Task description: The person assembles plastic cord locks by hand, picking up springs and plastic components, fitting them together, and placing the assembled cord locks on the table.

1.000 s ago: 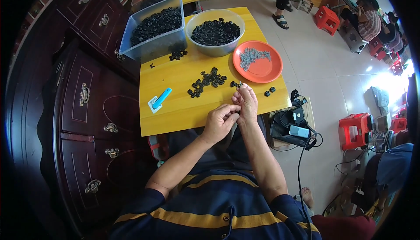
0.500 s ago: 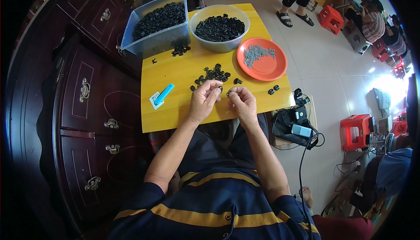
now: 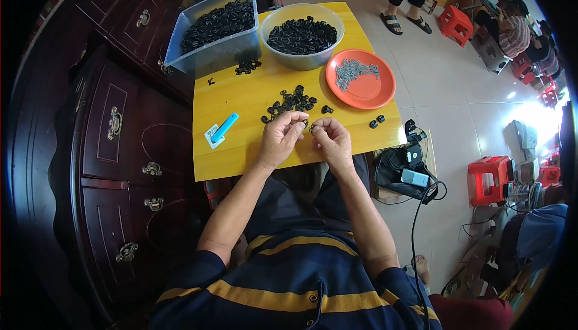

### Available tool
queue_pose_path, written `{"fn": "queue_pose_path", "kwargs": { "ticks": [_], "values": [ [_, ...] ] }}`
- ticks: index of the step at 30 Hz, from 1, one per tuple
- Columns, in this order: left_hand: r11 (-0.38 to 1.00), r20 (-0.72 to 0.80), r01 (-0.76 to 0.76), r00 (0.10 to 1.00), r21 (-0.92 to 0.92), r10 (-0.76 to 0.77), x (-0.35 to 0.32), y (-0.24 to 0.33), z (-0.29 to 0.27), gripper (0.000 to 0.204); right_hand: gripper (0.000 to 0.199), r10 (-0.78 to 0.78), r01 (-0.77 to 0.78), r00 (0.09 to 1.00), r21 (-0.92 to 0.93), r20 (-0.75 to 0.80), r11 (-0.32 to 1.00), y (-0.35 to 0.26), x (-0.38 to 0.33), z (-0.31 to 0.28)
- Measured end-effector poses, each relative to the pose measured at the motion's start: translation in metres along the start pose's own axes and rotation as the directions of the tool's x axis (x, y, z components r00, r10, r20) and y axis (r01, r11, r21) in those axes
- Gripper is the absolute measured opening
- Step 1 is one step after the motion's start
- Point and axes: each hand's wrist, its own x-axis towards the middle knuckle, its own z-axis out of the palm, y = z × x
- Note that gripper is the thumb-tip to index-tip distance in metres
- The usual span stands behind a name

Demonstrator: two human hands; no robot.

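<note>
While pinched between the fingertips of both hands just this side of the pile of black rings [image 3: 293,99], seemed apt to slip: a small dark ring [image 3: 311,129], too tiny to read clearly, could have dropped off the yellow table [image 3: 241,98] edge into the lap. Left hand [image 3: 282,137] curled, grip closed on the ring; right hand [image 3: 332,139] bent inward, grip closed on it too. Orange plate [image 3: 385,92] right of the pile, blue tool [image 3: 224,128] left.
</note>
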Motion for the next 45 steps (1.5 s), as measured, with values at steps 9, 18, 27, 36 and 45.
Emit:
{"fn": "queue_pose_path", "kwargs": {
  "ticks": [9, 18, 27, 36, 45],
  "values": [
    [1.0, 0.077, -0.017, 0.997, -0.003, 0.017, -0.003, -0.002, -0.001, 0.024, 0.009, -0.007, 0.007, 1.0, 0.003, 0.003, 1.0, 0.002, -0.001, -0.003],
    [0.999, 0.152, 0.02, 0.988, 0.036, -0.025, 0.002, 0.003, -0.008, 0.025, 0.009, 0.088, -0.088, 0.996, 0.043, -0.006, 0.995, -0.01, -0.005, 0.002],
    [0.996, 0.17, 0.044, 0.984, 0.071, -0.056, 0.002, 0.005, -0.008, 0.025, 0.011, 0.124, -0.124, 0.992, 0.014, -0.005, 0.992, -0.011, -0.005, 0.0],
    [0.989, 0.231, -0.029, 0.973, 0.142, -0.005, 0.006, 0.014, -0.012, 0.025, 0.013, 0.175, -0.174, 0.984, -0.044, 0.036, 0.984, -0.021, -0.005, 0.002],
    [0.915, 0.21, -0.168, 0.973, 0.366, 0.094, 0.001, 0.041, 0.001, 0.04, 0.02, 0.21, -0.216, 0.976, 0.114, 0.063, 0.97, -0.013, -0.003, -0.003]
  ]
}}
